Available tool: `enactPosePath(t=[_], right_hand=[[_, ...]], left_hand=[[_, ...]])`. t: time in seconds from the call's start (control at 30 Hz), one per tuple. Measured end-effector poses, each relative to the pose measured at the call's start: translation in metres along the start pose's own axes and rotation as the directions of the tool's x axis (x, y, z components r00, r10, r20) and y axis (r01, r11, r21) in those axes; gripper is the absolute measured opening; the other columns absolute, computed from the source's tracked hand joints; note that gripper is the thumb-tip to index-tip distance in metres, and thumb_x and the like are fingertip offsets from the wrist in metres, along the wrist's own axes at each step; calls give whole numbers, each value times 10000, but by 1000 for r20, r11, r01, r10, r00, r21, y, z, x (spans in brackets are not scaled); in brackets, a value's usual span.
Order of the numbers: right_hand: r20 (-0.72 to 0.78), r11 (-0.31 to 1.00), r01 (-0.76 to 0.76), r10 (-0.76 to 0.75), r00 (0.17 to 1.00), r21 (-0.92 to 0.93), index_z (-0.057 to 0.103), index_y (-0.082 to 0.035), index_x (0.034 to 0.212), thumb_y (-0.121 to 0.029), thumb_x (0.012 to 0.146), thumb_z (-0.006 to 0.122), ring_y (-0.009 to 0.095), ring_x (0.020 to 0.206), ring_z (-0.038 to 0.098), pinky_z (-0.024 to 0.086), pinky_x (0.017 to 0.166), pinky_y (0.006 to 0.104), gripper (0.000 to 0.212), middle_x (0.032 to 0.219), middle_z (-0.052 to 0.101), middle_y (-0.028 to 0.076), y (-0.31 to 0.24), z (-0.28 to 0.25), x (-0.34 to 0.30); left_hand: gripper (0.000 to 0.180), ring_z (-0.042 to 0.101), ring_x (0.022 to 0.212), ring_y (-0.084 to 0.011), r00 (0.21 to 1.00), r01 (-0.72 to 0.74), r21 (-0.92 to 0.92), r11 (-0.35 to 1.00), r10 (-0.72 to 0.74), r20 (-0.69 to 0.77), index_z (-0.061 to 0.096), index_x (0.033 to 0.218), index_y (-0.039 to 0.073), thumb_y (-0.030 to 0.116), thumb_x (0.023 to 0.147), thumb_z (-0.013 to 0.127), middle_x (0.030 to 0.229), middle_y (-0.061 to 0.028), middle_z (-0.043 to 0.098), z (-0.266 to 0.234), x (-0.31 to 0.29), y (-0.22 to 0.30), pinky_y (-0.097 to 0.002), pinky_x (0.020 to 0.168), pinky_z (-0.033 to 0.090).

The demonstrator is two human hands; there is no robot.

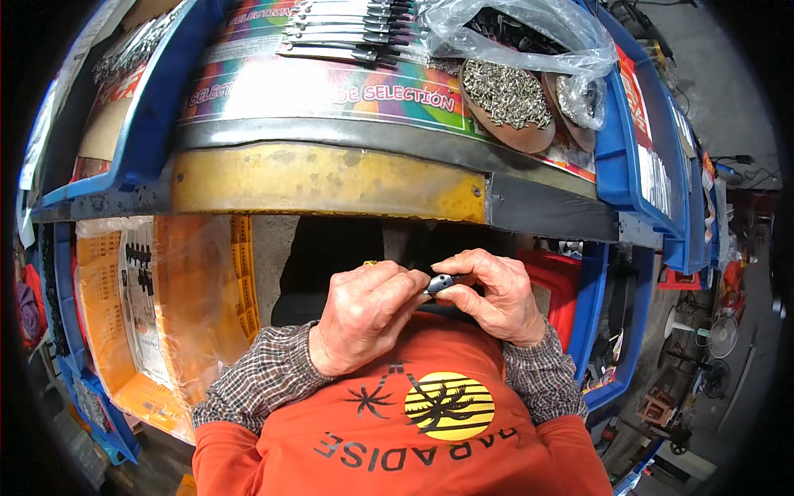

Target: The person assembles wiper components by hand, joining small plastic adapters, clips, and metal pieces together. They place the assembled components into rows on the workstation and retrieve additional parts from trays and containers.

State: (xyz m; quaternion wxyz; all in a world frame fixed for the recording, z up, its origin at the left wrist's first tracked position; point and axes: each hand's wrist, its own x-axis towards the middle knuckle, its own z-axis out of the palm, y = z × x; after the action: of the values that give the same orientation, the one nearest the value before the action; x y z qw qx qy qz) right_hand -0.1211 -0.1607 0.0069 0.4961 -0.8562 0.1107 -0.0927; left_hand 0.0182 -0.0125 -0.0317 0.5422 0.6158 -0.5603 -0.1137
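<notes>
Close in front of my body, both hands meet at a small grey and black part with dark round holes in it. My left hand has its fingers and thumb closed at the part's left end. At its right end, my right hand pinches it between thumb and forefinger. The fingers cover much of the part, and its exact kind cannot be made out. On the workbench beyond lies a row of slim metal strips with black ends. A brown oval dish there holds many small silver metal pieces.
The bench's front edge carries a yellow strip. A clear plastic bag lies by the dish. Blue bins flank the bench. An orange crate with plastic lining stands at lower left, a red container at right.
</notes>
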Motion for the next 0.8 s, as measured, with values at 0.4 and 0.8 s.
enactPosePath(t=[0.4, 0.8], right_hand=[[-16, 1000, -10, 10, 1000, -18, 622, 16, 1027, 0, 810, 681, 230, 758, 678, 529, 640, 305, 226, 879, 667, 125, 14, 18, -24], [-44, 992, -52, 58, 997, 116, 643, 11, 993, -13, 810, 695, 174, 691, 665, 507, 592, 267, 192, 823, 677, 95, 23, 27, -34]], left_hand=[[220, 600, 572, -223, 1000, 12, 6, 1000, -12, 25, 640, 873, 38, 31, 693, 766, 702, -71, 613, 15, -23, -6, -315, 503, 470], [181, 599, 581, -228, 997, 28, 3, 1000, -29, 72, 625, 845, 30, 28, 703, 738, 702, -67, 579, 20, -27, -5, -318, 515, 496]])
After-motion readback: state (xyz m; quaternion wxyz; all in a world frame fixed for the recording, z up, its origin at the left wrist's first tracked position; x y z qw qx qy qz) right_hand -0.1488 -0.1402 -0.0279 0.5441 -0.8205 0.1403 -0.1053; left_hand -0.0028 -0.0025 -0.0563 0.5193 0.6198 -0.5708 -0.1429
